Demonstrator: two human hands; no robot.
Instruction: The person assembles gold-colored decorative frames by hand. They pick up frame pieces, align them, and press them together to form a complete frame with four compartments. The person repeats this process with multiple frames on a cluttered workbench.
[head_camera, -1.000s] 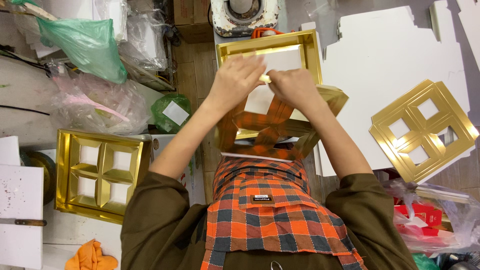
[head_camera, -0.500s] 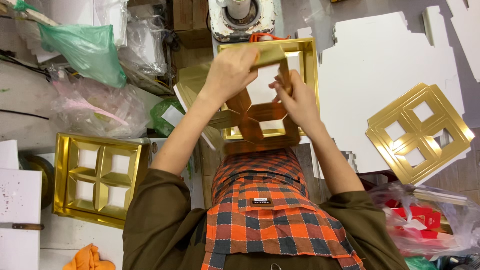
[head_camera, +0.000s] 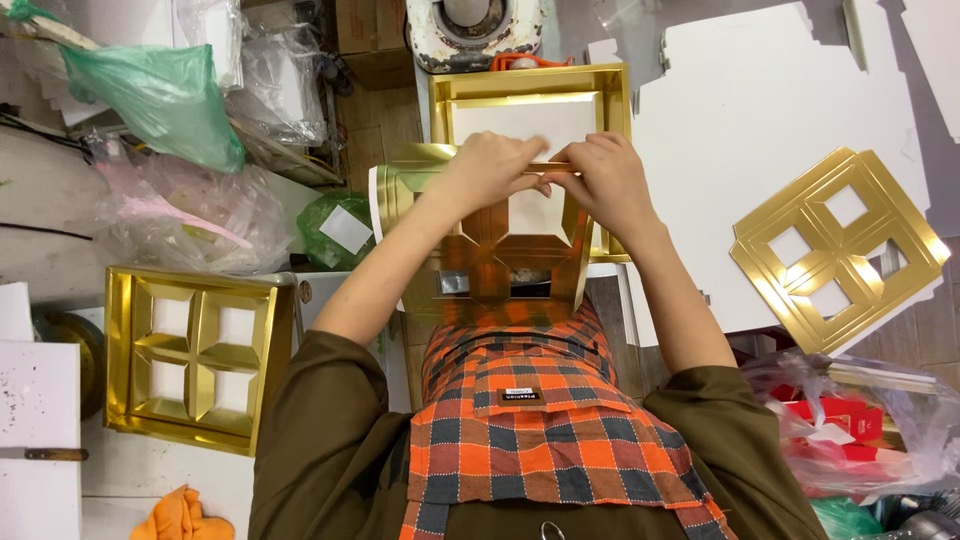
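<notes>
While pressed close together over the gold card insert (head_camera: 500, 250), both hands pinching its far edge.

Left hand (head_camera: 490, 170) and right hand (head_camera: 605, 180) shut tight on the shiny gold piece, in the middle, just above the checked apron (head_camera: 540, 430). Right behind, farther off, a gold tray with a white bottom (head_camera: 525, 105). On the left, a finished gold divider tray (head_camera: 190, 355). On the right, a flat gold grid (head_camera: 840, 250) on white card (head_camera: 760, 110).

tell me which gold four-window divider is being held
The middle divider, gripped at its top edge by both hands. The left one sits in its tray and the right one lies flat, both untouched.
</notes>
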